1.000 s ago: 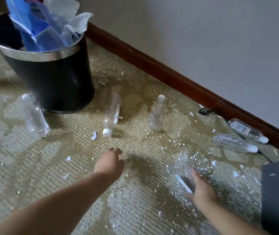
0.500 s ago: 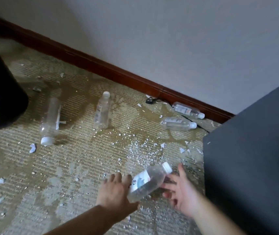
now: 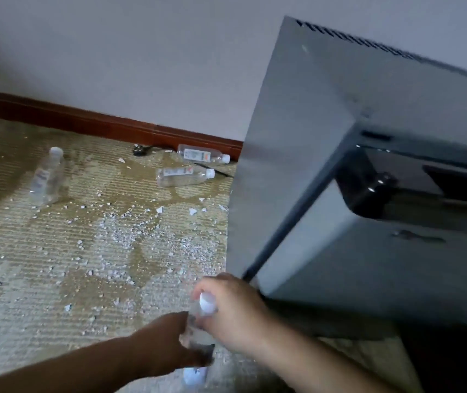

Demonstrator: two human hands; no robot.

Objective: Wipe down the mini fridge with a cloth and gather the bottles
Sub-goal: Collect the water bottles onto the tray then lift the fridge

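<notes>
A clear plastic bottle with a white cap (image 3: 207,303) stands nearly upright between my hands at the bottom centre. My left hand (image 3: 167,344) grips its lower body. My right hand (image 3: 235,310) wraps around its neck just below the cap. A blurred white patch (image 3: 195,375) shows under my left hand; what it is I cannot tell. The grey mini fridge (image 3: 297,165) fills the right side, just right of my right hand. Three more clear bottles lie on the carpet: one at the left (image 3: 46,177) and two by the wall (image 3: 184,175) (image 3: 202,154). No cloth is in view.
The beige carpet (image 3: 42,265) is stained and strewn with white flakes. A dark red baseboard (image 3: 84,123) runs along the grey wall. A black plug (image 3: 141,150) and cord lie near the two far bottles.
The view has swung right: the bin has left the frame and the fridge now fills the right. The bottle has been raised upright, and both hands have closed on it.
</notes>
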